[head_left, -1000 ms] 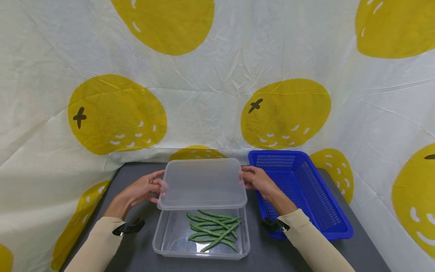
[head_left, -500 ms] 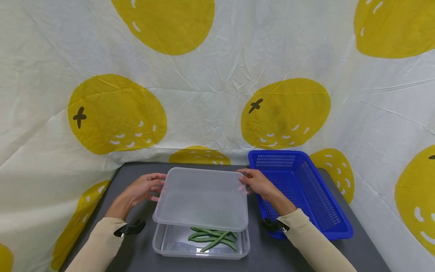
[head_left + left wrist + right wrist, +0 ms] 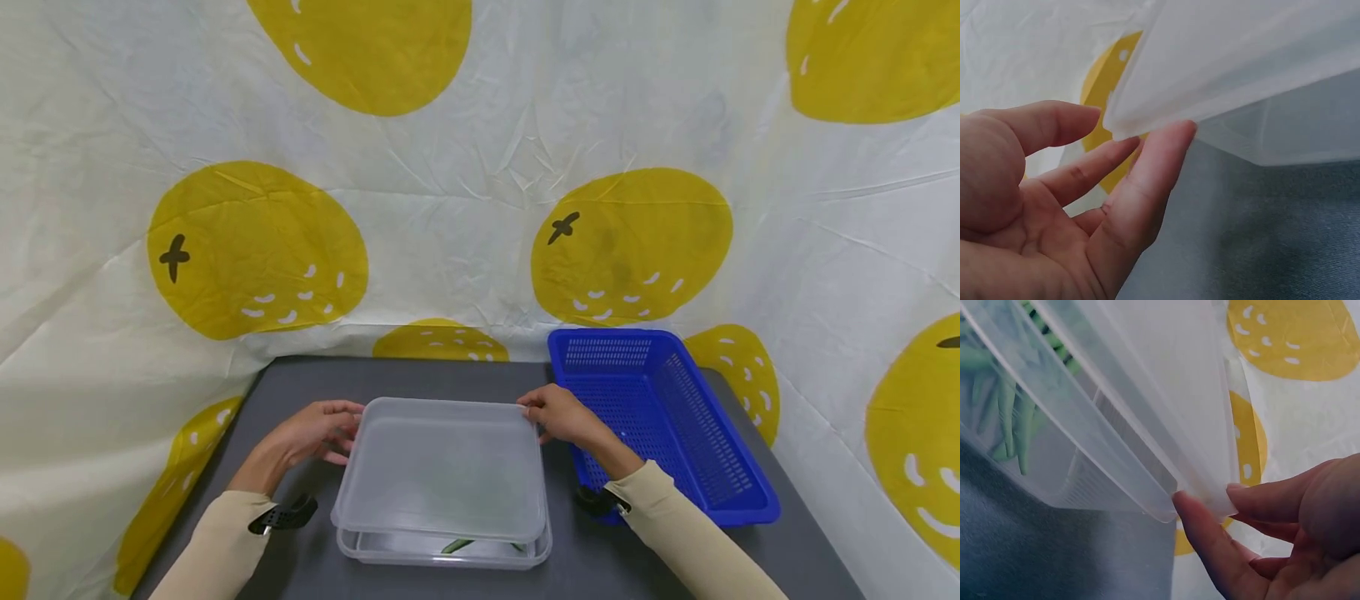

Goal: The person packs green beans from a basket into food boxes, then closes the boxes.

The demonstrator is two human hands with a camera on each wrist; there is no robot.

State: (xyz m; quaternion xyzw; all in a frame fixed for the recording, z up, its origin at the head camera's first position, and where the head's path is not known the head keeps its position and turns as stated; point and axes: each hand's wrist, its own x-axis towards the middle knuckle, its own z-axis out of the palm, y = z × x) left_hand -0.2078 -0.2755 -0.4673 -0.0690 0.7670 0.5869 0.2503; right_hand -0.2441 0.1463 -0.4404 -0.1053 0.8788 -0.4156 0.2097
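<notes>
A translucent plastic lid (image 3: 442, 467) slants over a clear rectangular food container (image 3: 397, 553), its near edge low and its far edge raised. My left hand (image 3: 307, 435) holds the lid's far left corner; in the left wrist view its thumb lies at the corner and fingertips (image 3: 1179, 131) support the underside. At the far right corner, my right hand (image 3: 564, 415) pinches the lid between thumb and fingers. Green beans (image 3: 1007, 419) lie inside the container, seen through its wall in the right wrist view. From the head, the lid hides most of them.
A blue perforated plastic basket (image 3: 675, 417) stands right of the container, behind the right forearm. The dark grey tabletop (image 3: 315, 379) ends at a white cloth (image 3: 450, 250) printed with yellow fruit.
Both hands have brought the lid down and toward me over the container. It now covers nearly all the beans, which were in plain view a second ago. The basket has stayed put.
</notes>
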